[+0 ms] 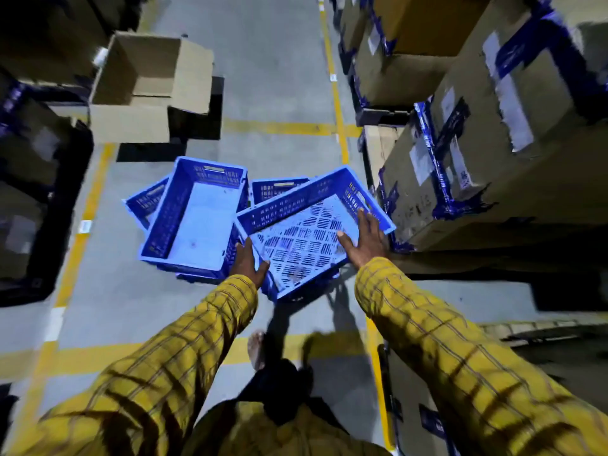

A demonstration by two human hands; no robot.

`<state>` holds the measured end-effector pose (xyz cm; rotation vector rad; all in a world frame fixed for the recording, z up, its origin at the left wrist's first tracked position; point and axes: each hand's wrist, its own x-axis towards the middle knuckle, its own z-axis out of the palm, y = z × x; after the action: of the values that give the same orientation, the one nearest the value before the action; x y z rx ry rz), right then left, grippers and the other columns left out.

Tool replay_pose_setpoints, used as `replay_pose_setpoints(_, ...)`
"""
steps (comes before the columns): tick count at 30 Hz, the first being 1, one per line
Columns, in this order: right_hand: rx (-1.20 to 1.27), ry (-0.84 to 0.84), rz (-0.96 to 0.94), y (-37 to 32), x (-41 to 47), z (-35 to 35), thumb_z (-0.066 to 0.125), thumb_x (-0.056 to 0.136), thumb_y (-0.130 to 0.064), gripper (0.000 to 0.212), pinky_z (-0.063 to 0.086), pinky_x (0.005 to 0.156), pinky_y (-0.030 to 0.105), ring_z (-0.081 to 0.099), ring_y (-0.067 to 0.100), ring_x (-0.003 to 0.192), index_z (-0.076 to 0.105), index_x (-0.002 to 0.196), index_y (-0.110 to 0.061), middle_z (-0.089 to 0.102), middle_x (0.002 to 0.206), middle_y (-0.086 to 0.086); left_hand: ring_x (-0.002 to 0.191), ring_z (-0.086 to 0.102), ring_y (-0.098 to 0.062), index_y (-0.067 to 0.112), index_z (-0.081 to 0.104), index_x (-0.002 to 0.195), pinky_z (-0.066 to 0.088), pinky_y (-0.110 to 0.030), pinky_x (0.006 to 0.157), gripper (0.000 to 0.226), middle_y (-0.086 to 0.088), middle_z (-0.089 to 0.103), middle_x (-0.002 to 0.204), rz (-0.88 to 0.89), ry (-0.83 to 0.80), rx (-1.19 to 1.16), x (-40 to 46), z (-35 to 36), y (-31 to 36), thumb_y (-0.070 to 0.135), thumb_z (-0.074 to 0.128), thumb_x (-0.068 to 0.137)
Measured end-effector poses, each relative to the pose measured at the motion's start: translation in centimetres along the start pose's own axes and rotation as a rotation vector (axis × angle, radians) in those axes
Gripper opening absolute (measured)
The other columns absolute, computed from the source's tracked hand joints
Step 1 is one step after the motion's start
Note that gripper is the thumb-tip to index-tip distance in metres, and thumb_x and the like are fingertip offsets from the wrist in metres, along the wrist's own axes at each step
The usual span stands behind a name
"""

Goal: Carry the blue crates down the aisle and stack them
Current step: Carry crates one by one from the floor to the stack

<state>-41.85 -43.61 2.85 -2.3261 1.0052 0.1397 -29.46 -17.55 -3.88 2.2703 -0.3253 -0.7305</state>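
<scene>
A blue crate with a slotted bottom (306,245) is tilted in front of me, over other crates. My left hand (248,263) grips its near left corner, thumb over the rim. My right hand (365,238) lies with straight, spread fingers along the inside of its right wall. To the left, a second blue crate with a solid bottom (197,225) sits on top of another. Parts of two more blue crates (144,200) (278,189) show behind, on the grey floor.
Tall stacks of taped cartons (493,143) line the right side, close to the crate. An open cardboard box (148,70) stands at the far left, dark shelving (39,192) beside it. Yellow lines (339,103) mark the aisle floor. My bare foot (258,350) is below the crates.
</scene>
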Motion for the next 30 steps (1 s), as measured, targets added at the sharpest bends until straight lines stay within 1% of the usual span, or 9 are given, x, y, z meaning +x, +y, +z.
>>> replay_pose_setpoints(3,-0.061,-0.033,0.0,0.3,4.1,0.1,0.045,0.092,-0.064,0.085,0.009,0.123,0.044,0.002,0.024,0.152,0.001,0.157,-0.031,-0.001,0.165,-0.003,0.151,0.007,-0.032,0.003,0.013,0.154,0.013,-0.034,0.12,0.078,-0.023,0.012,0.161,-0.038,0.014,0.025,3.4,0.9,0.4,0.021,0.061,0.095)
replay_pose_setpoints(6,-0.078,-0.055,0.007,0.4,8.1,0.0,0.048,0.095,-0.057,0.083,0.008,0.123,0.044,0.0,0.025,0.152,0.001,0.157,-0.029,-0.003,0.165,-0.002,0.149,0.016,-0.034,0.007,0.017,0.155,0.02,-0.037,0.119,0.079,-0.025,0.021,0.158,-0.091,0.028,0.025,6.9,1.8,0.1,0.023,0.064,0.093)
replay_pose_setpoints(10,-0.133,-0.064,0.016,1.5,13.7,1.0,0.049,0.096,-0.053,0.081,0.015,0.121,0.047,0.008,0.03,0.151,0.004,0.157,-0.026,0.001,0.165,0.001,0.144,0.025,-0.042,0.007,0.021,0.153,0.029,-0.045,0.115,0.079,-0.03,0.024,0.154,-0.179,0.078,0.087,9.9,3.6,-0.7,0.027,0.066,0.09)
replay_pose_setpoints(14,-0.234,-0.117,-0.035,3.9,19.9,3.1,0.054,0.094,-0.049,0.083,0.014,0.121,0.044,0.007,0.031,0.151,0.006,0.158,-0.023,0.003,0.165,0.005,0.145,0.017,-0.044,0.005,0.015,0.154,0.024,-0.054,0.115,0.088,-0.029,0.016,0.157,-0.317,0.144,0.137,13.0,5.9,-2.5,0.032,0.067,0.088)
replay_pose_setpoints(16,-0.296,-0.134,-0.073,5.5,23.1,4.0,0.057,0.093,-0.045,0.084,0.015,0.121,0.044,0.008,0.032,0.151,0.009,0.157,-0.02,0.006,0.164,0.009,0.143,0.021,-0.045,0.0,0.017,0.152,0.026,-0.054,0.113,0.089,-0.031,0.02,0.155,-0.344,0.18,0.137,14.8,7.3,-3.4,0.031,0.068,0.086)
replay_pose_setpoints(21,-0.463,-0.194,-0.087,9.0,28.3,5.4,0.058,0.091,-0.046,0.088,0.016,0.121,0.048,0.005,0.036,0.15,0.006,0.157,-0.022,0.002,0.164,0.01,0.148,-0.002,-0.045,0.006,0.0,0.156,0.008,-0.054,0.118,0.095,-0.031,-0.006,0.159,-0.416,0.222,0.089,17.0,10.7,-2.8,0.029,0.065,0.09)
replay_pose_setpoints(26,-0.547,-0.241,-0.047,10.5,31.5,6.0,0.057,0.091,-0.048,0.089,0.013,0.119,0.055,-0.005,0.037,0.15,0.0,0.157,-0.027,-0.009,0.164,0.007,0.148,-0.001,-0.046,0.007,0.003,0.155,0.016,-0.059,0.116,0.099,-0.026,-0.01,0.16,-0.539,0.372,0.159,17.7,13.0,-0.6,0.029,0.066,0.082)
replay_pose_setpoints(28,-0.54,-0.269,-0.011,10.9,32.2,6.3,0.056,0.091,-0.048,0.09,0.012,0.118,0.056,-0.004,0.037,0.15,-0.003,0.156,-0.03,-0.015,0.164,0.004,0.149,-0.002,-0.043,0.005,0.001,0.155,0.017,-0.058,0.117,0.103,-0.023,-0.011,0.161,-0.548,0.401,0.188,17.6,13.9,-0.7,0.028,0.067,0.08)
replay_pose_setpoints(30,-0.538,-0.281,0.017,11.3,32.8,6.7,0.057,0.091,-0.046,0.091,0.016,0.118,0.056,0.0,0.039,0.15,-0.006,0.155,-0.033,-0.02,0.163,0.001,0.149,0.003,-0.04,0.005,0.0,0.154,0.027,-0.056,0.112,0.1,-0.018,-0.011,0.162,-0.557,0.419,0.214,17.7,14.4,-1.4,0.025,0.066,0.081)
